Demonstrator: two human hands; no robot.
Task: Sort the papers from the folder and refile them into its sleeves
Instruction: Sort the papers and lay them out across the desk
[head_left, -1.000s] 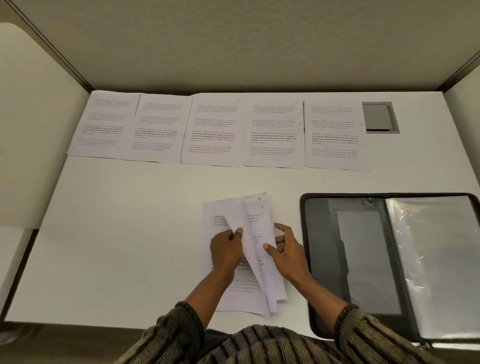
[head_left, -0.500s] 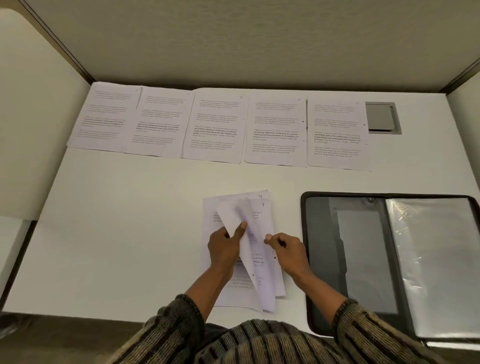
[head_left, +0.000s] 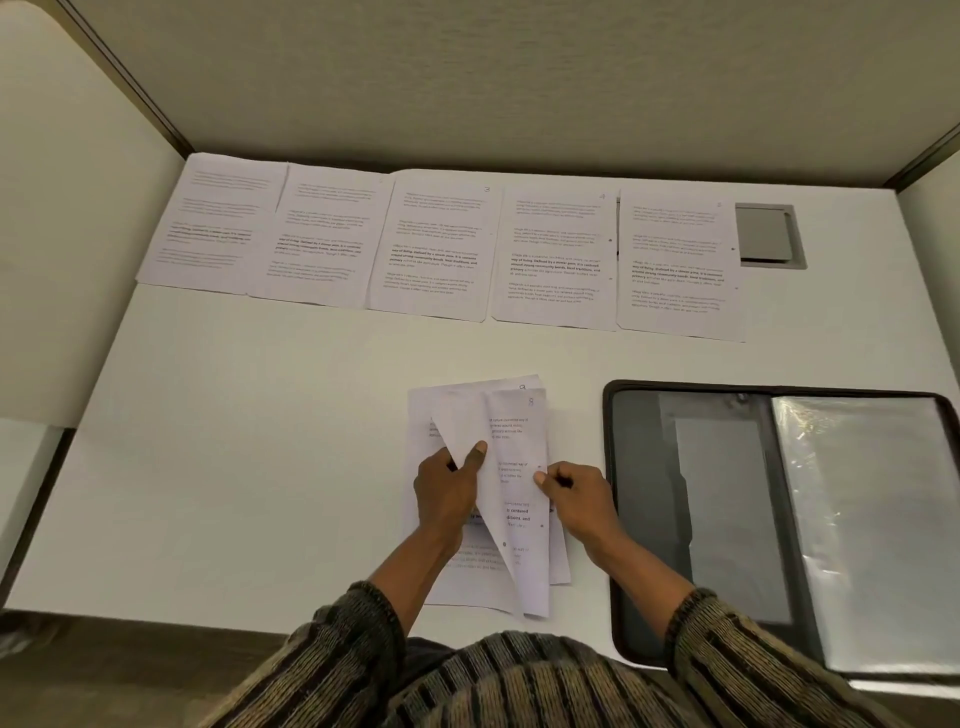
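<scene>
Across the upper part of the frame a row of five sheets (head_left: 436, 244) lies side by side on the desk (head_left: 260, 467), close against the back partition (head_left: 519, 78). Just right of the last sheet, at upper right, a cable hatch (head_left: 769, 235) sits in the desk top. At lower centre lies a stack of papers (head_left: 519, 499), well apart from the row. The left hand (head_left: 447, 488) is on its left half, holding a lifted sheet (head_left: 467, 421); the right hand (head_left: 582, 493) pinches its right edge. Right of the stack, at lower right, the open folder (head_left: 644, 467) lies flat, its sleeve (head_left: 872, 519) on the right half.
</scene>
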